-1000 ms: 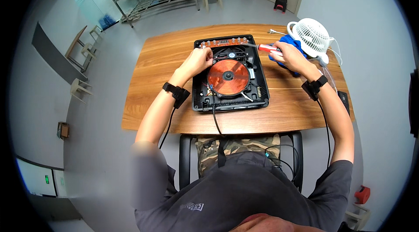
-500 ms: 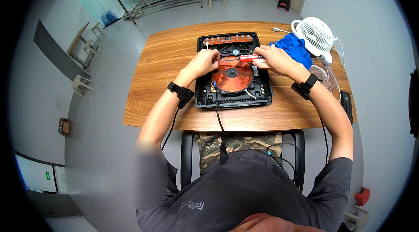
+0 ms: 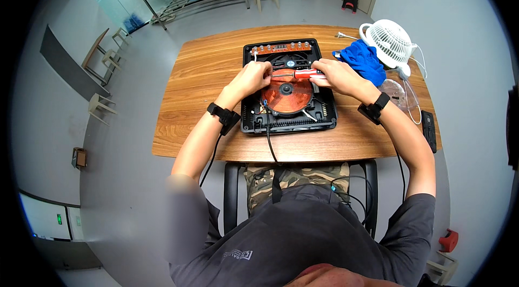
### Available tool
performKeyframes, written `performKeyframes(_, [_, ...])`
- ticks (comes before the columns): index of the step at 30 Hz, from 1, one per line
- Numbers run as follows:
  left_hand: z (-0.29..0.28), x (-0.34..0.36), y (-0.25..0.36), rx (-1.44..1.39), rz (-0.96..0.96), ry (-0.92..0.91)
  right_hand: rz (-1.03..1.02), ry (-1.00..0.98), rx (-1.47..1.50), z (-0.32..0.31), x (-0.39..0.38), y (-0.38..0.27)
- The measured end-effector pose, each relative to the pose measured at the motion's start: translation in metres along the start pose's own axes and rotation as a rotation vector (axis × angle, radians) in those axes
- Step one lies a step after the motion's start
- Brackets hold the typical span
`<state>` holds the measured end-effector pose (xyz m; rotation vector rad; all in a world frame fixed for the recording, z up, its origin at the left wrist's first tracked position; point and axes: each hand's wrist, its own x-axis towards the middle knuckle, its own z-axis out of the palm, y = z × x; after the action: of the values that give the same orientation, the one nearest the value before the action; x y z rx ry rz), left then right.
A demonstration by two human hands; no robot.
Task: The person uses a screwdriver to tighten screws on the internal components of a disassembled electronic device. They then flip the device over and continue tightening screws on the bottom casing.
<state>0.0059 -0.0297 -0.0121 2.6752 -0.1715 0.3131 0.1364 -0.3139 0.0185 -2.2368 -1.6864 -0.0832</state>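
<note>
An opened induction cooker (image 3: 251, 125) lies on the table in front of me, its black casing showing a round copper coil (image 3: 286, 103) in the middle. My right hand (image 3: 341, 75) is closed round the red and white handle of a screwdriver (image 3: 304, 74), held level above the coil's far part. Its shaft points left toward my left hand (image 3: 255, 77). There the fingers are pinched together by the shaft's tip; what they hold is too small to make out. Beyond both hands, an orange circuit board strip (image 3: 282, 48) runs along the cooker's far edge.
To the right on the wooden table (image 3: 211, 92) are a blue cloth (image 3: 363, 62), a white fan (image 3: 390, 44), a clear dish (image 3: 397, 95) with small dark pieces, and a black object (image 3: 428, 131). A black cable (image 3: 271, 149) runs from the cooker over the near edge.
My right hand and the screwdriver have shifted very slightly left, toward my left hand. Otherwise the hands and cooker stay much as they were.
</note>
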Motion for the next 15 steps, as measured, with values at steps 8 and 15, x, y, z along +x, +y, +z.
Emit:
performKeyframes(8, [-0.0005,0.0003,0.0013,0.012,0.008,-0.004,0.003,0.013,0.009,0.0026,-0.0027,0.0007])
performKeyframes(15, [0.0006,0.0012,0.0001,0.018,0.004,-0.009,0.005,0.021,0.010,0.0035,-0.0040,0.0002])
